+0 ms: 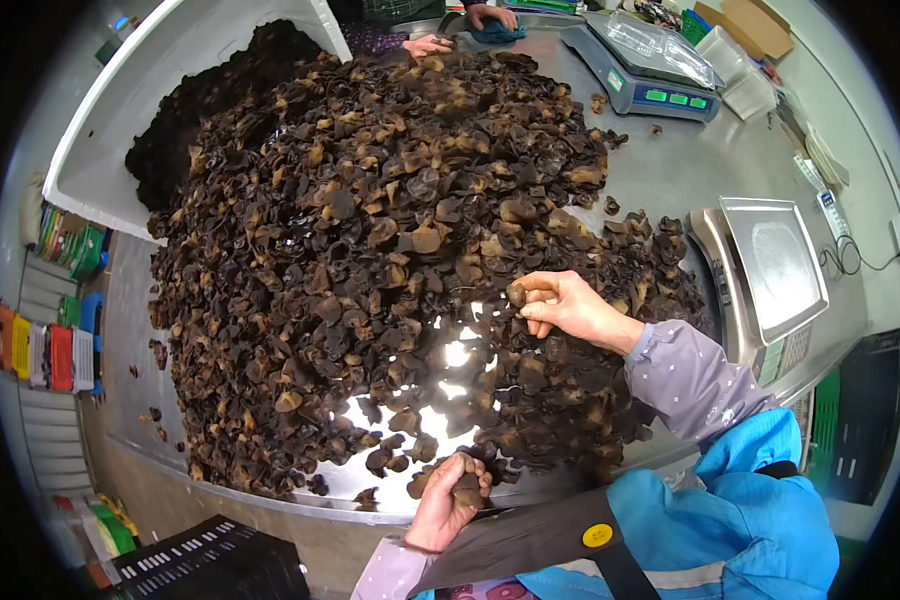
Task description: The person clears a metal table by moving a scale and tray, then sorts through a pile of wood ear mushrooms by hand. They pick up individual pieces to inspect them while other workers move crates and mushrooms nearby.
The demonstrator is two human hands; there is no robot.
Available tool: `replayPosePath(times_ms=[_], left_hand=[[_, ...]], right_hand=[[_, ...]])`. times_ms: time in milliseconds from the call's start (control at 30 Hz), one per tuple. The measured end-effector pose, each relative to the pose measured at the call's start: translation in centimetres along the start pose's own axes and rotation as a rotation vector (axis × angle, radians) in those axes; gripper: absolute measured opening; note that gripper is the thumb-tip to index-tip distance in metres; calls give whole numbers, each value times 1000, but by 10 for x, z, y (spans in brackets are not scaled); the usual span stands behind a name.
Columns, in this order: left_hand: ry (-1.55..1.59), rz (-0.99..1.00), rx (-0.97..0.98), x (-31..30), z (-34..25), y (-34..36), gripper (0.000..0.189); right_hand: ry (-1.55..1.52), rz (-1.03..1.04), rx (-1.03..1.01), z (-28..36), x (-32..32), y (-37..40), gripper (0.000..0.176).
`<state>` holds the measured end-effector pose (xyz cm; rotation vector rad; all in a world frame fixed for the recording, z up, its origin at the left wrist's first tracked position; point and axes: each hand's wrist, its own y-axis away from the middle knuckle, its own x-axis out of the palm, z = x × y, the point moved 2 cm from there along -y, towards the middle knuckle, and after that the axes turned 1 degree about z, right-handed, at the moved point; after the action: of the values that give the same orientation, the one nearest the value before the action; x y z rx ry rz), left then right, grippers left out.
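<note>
1. While a broad heap of dark, curled pieces (350,230) fills the middle of the frame, one small piece (516,295) sits pinched between the thumb and fingertips of the right hand (567,305), just right of centre. So fine a grip probably suits something this little.
2. At bottom centre, the left hand (448,502) curls its fingers around a brownish piece (467,490); whether others lie behind it, I cannot tell.
3. Beneath the heap, the metal table (715,165) shows through between the hands, where bright glare washes out detail.
4. A white bin (90,150) at upper left faces the heap, likely so its contents can spread outward; its inside is deep in shadow.
5. One scale (645,95) at upper right and a second scale (705,240) at right stand beside the heap, presumably within easy reach; the first one's lit figures are too small to read.
6. At top centre, another person's hand (428,46) rests by the heap's far edge, its grasp unclear, the body cut off.
</note>
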<state>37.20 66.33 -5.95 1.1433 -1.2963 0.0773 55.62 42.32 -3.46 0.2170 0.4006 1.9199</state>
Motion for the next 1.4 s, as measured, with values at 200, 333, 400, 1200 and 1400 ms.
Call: replayPosePath(times_ms=[200, 333, 400, 1200, 1400], left_hand=[[-29, 9, 6, 8, 0, -2, 18], [-5, 31, 26, 1, 0, -7, 22], [-23, -99, 79, 8, 1, -9, 36], [-523, 39, -228, 8, 8, 8, 25], [-141, -53, -16, 6, 9, 4, 23]], right_hand=[[-51, 20, -14, 8, 6, 18, 32], [15, 231, -36, 18, 32, 36, 24], [264, 367, -257, 28, 56, 50, 29], [577, -50, -163, 17, 31, -18, 18], [381, 284, -407, 23, 88, 37, 12]])
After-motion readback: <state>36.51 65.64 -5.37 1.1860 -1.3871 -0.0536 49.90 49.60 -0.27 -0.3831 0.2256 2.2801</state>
